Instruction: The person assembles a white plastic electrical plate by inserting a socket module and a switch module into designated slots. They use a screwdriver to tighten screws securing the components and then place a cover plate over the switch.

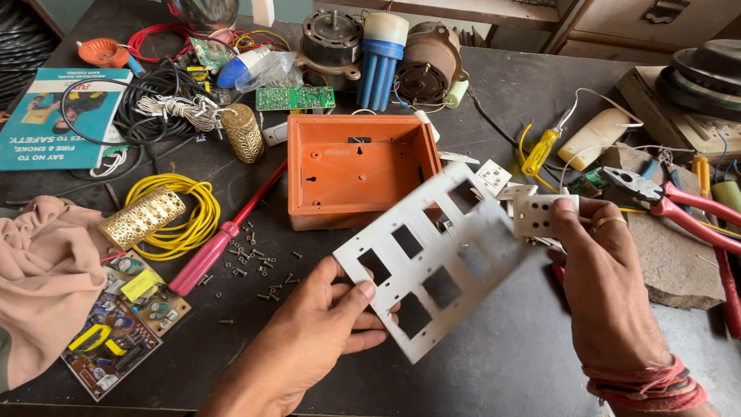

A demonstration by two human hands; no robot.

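My left hand [324, 324] grips the near corner of a white switch plate [432, 262] with several rectangular cut-outs, holding it tilted above the dark table. My right hand [606, 278] holds a small white socket module [536, 212] at the plate's far right edge. Another white socket module [492, 176] lies just beyond. An open orange plastic box [355, 166] sits behind the plate.
A red-handled screwdriver [224, 235] and scattered screws [258, 262] lie at left, beside a yellow wire coil [193, 224], circuit boards [127, 324] and a pink cloth [38, 278]. Red pliers [679, 205] and a yellow screwdriver [540, 150] lie at right. Motors [424, 66] stand at the back.
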